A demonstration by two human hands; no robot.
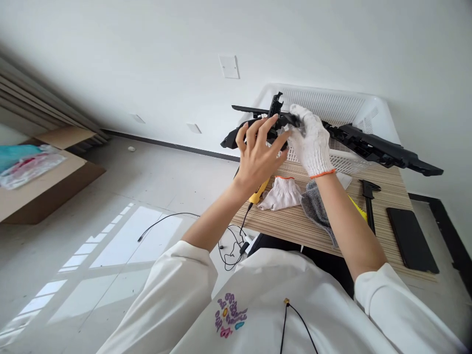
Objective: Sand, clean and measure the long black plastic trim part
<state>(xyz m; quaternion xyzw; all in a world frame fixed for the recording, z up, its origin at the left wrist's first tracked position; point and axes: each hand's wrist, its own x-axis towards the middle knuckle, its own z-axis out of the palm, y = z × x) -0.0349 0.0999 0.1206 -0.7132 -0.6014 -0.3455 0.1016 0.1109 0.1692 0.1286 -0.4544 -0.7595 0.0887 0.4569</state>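
I hold a long black plastic frame part (372,145) up in the air above a wooden table (295,223). My bare left hand (258,155) grips the frame near its left end, fingers curled round it. My right hand (311,140), in a white knit glove with an orange cuff, is closed on the frame just to the right of the left hand. A short upright black piece (275,104) sticks up from the frame between my hands.
A white perforated basket (332,105) stands behind the frame. On the table lie a spare white glove (282,192), a grey cloth (317,209), a yellow tool (258,192) with a cable, a black bar (368,201) and a black flat slab (411,239). A cardboard box (40,184) sits at left.
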